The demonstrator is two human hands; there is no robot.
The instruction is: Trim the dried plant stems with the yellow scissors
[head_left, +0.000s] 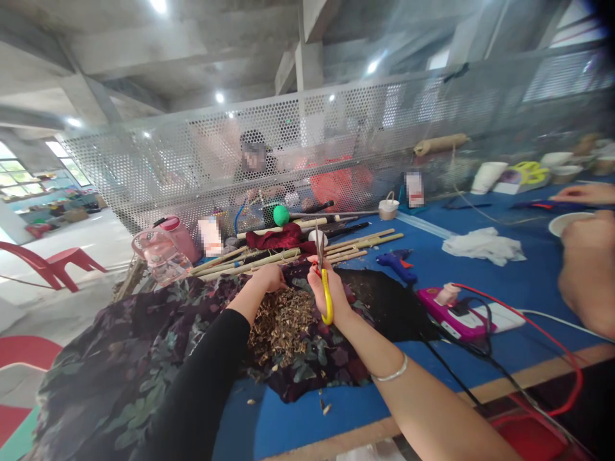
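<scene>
My right hand [335, 296] is closed around a pair of scissors [327, 296] with yellow handles. Their blades point up and away from me. Beside it, my left hand [270, 278] bends down at the far left edge of a heap of dry brown plant bits [283, 323]. Its fingers are curled together, and what they hold, if anything, is hidden. Under the heap lies a dark cloth [158, 326] with a leaf pattern, spread over the table and hanging off its left side.
Beyond the hands lie bamboo sticks [355, 246], dark red cloth [276, 237] and a green ball [281, 215]. To the right are a blue glue gun [398, 264], a magenta power strip [456, 314] with cables, and a co-worker's hand [589, 256]. A perforated panel [202, 153] stands behind.
</scene>
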